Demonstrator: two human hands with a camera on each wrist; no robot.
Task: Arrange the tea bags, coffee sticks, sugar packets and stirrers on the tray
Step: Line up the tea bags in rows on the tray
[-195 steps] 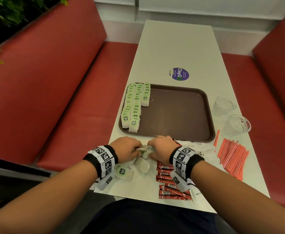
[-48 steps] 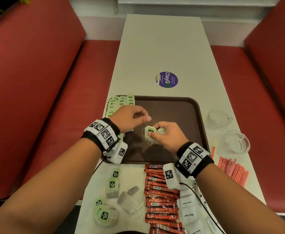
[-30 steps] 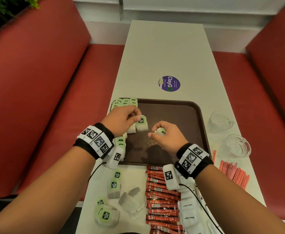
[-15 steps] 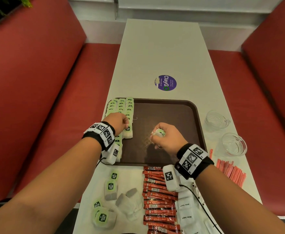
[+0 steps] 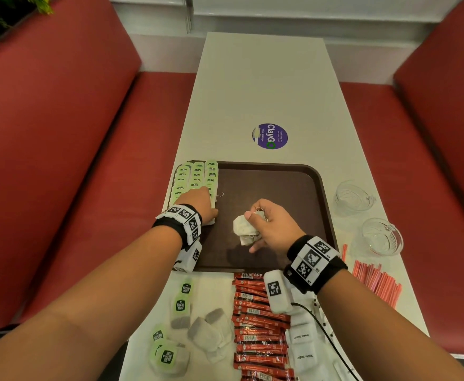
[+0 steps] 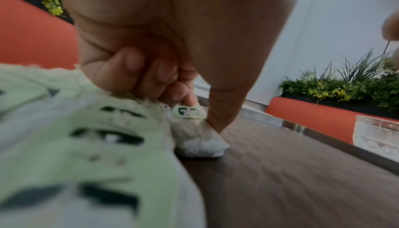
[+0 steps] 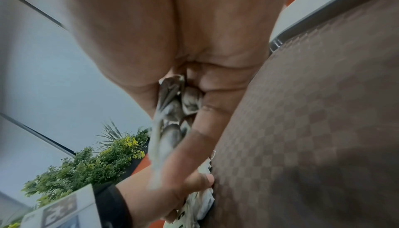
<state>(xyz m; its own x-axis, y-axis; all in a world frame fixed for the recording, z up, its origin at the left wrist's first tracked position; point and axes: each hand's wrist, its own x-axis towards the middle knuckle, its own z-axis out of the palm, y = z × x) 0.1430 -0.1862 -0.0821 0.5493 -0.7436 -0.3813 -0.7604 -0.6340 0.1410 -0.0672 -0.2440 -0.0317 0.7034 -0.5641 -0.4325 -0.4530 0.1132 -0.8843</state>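
Observation:
On the brown tray point(image 5: 294, 215), three rows of green-tagged tea bags point(image 5: 198, 174) lie along the left side. My left hand point(image 5: 210, 210) is at the near end of the rows. In the left wrist view its thumb and curled fingers point(image 6: 134, 71) pinch one tea bag point(image 6: 194, 129) that lies on the tray beside the row. My right hand point(image 5: 255, 224) hovers over the middle of the tray and grips a small bunch of tea bags point(image 5: 243, 228), which shows between thumb and fingers in the right wrist view point(image 7: 170, 105).
Loose tea bags point(image 5: 181, 309), red coffee sticks point(image 5: 258, 325) and white sugar packets point(image 5: 302, 342) lie on the white table in front of the tray. Red stirrers point(image 5: 376, 281) lie at the right, beyond them two glass cups point(image 5: 352, 198). Red benches flank the table.
My left hand has brought its tea bag down to the near end of the rows. In my right hand the bunch has turned, and its white pouches now face up.

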